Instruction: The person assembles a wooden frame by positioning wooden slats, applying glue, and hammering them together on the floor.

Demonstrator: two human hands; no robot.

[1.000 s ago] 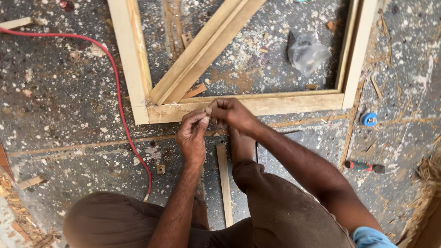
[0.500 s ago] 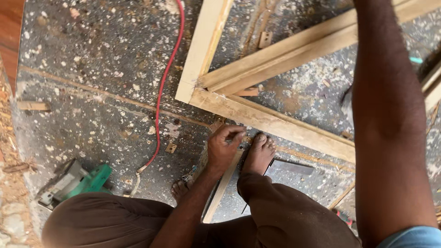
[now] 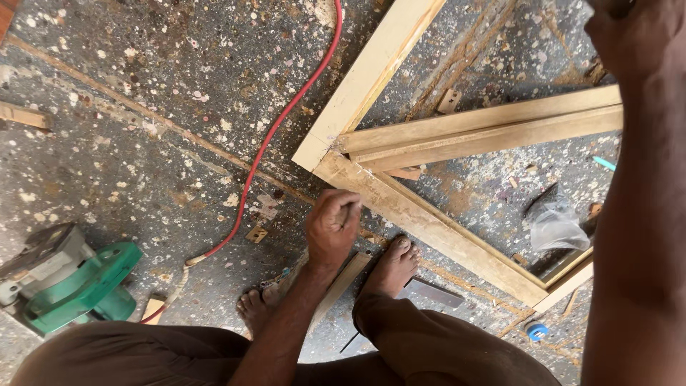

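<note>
The floor (image 3: 143, 179) is dark grey speckled concrete, strewn with pale wood chips, sawdust and small offcuts, with a faint pale line running diagonally across it. On it lies a pale rectangular wooden frame (image 3: 429, 221) with a diagonal brace of the same light timber meeting its near corner, and inside the frame rests a crumpled clear plastic bag (image 3: 556, 227). A thin red cable (image 3: 286, 118) snakes from the top of the view down toward a green and grey power saw (image 3: 71, 282) sitting at the lower left. A small blue round cap (image 3: 536, 330) lies near the frame's far corner, and a flat grey metal blade (image 3: 434, 292) rests beside the right bare foot (image 3: 389, 268); the left bare foot (image 3: 256, 306) stands on the floor close to a narrow pale wooden strip (image 3: 343, 280) that lies between the two feet. The person squats in brown trousers. The left hand (image 3: 332, 227) reaches down with the forearm extended, fingers curled into a loose fist just at the frame's lower rail near the corner joint; whether it grips anything small cannot be told. The right hand (image 3: 632, 36) is raised close to the camera at the upper right, blurred and partly cut off, so its grip cannot be told.
</note>
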